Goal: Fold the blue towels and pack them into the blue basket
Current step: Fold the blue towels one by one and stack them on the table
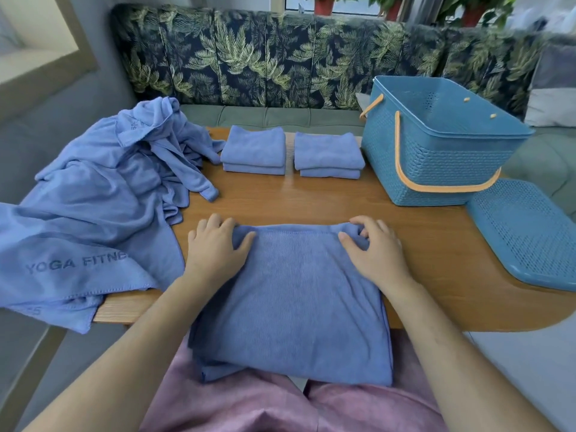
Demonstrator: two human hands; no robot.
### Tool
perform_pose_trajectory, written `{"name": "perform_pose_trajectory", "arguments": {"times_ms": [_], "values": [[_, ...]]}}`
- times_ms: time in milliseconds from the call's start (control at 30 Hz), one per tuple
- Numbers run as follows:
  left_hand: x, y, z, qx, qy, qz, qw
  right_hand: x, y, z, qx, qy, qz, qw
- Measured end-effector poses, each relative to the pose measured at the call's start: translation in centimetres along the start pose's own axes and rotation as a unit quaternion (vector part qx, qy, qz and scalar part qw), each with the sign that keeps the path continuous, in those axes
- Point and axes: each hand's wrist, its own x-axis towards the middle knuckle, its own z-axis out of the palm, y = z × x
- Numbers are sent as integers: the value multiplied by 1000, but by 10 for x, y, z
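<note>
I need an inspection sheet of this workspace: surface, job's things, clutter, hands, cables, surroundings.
Surface: wooden table.
Job's things: half-folded towel at the near edge; left stack and right stack of folded towels at the far edge; unfolded heap on the left; blue basket on the right, no towel seen inside; lid beside it.
Clutter: nothing seen.
Hands: left hand and right hand each grip a far corner of the half-folded towel.
Cables: nothing seen.
Surroundings: leaf-print bench behind the table; potted plants beyond.

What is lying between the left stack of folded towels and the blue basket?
In the head view, a second stack of folded towels lies there, apart from the left stack and near the basket.
</note>
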Motion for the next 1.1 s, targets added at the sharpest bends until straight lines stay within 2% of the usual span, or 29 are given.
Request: {"name": "perform_pose_trajectory", "arguments": {"times_ms": [167, 300, 400, 500, 600, 700, 833, 967, 1100], "values": [[-4, -3, 1, -106, 49, 50, 992, 2, 12, 6, 139, 18, -58, 988], [-8, 4, -10, -198, 54, 67, 976, -1, 14, 4, 209, 13, -29, 977], [-13, 6, -16, -264, 36, 34, 963, -2, 13, 1, 252, -14, -27, 967], [-13, 3, -20, -326, 20, 9, 945, -3, 15, -2, 281, -37, -15, 959], [-12, 0, -21, -374, 8, 19, 927, -3, 13, -6, 287, -65, -15, 956], [-12, -4, -19, -416, 4, 27, 909, -3, 7, -9, 283, -60, -57, 955], [-11, -7, -17, -404, 46, 94, 909, -4, 10, -9, 309, -5, -104, 945], [-8, -3, -13, -347, 44, 42, 936, 0, 21, 1, 229, 87, -95, 965], [-2, -3, -8, -245, 35, 61, 967, -1, 18, 5, 164, 88, -107, 977]]}}
